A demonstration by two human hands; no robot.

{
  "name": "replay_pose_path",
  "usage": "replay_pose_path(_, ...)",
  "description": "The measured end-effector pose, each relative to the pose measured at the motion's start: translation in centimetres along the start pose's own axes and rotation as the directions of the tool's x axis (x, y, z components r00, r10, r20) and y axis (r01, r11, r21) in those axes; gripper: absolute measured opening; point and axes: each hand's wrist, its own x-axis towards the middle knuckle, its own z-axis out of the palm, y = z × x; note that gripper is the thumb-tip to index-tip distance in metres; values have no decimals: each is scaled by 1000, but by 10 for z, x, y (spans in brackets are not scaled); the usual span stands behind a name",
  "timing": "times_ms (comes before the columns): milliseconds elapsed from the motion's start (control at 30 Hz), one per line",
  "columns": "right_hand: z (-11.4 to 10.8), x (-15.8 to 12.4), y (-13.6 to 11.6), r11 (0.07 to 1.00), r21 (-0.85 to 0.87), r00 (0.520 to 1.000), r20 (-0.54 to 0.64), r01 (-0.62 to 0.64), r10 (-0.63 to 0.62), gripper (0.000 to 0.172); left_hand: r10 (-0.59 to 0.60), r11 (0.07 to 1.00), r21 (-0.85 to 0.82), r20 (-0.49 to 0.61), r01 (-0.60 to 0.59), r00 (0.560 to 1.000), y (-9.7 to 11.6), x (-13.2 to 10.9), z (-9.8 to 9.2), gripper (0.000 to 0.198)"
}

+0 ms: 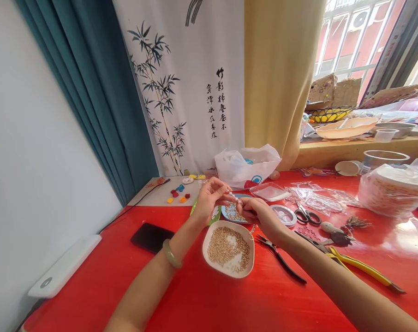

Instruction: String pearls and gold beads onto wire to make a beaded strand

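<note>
My left hand [209, 197] and my right hand [254, 211] meet above a small blue dish [229, 213] of beads. Both pinch a short strand of pale beads [232, 197] stretched between the fingertips. A green bangle [170, 254] circles my left wrist. Just below the hands sits a white dish [229, 249] filled with small gold beads. Partly hidden under my left hand lies a green dish [214, 216].
Black pliers [281, 259] and yellow-handled pliers [363, 268] lie on the red table right of the white dish. Scissors [307, 215], a thread spool [284, 215], a black phone [151, 237], plastic bags [247, 167] and stacked plates [396, 188] surround the work area.
</note>
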Motion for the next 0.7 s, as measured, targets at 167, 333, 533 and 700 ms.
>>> replay_pose_path(167, 1, -1, -2, 999, -31, 999, -47, -23, 22, 23, -7, 1000, 26, 10, 7, 1000, -1, 0, 0, 24)
replay_pose_path(333, 1, 0, 0, 999, -33, 1000, -13, -24, 24, 21, -9, 999, 45, 0, 9, 1000, -1, -1, 0, 25)
replay_pose_path(533, 0, 1, 1, 999, -9, 999, 24, -33, 33, 15, 24, 998, 49, 5, -24, 1000, -2, -1, 1, 20)
replay_pose_path(700, -1, 2, 2, 1000, -9, 1000, 0, -17, 17, 16, 35, 997, 63, 22, -37, 999, -3, -1, 2, 19)
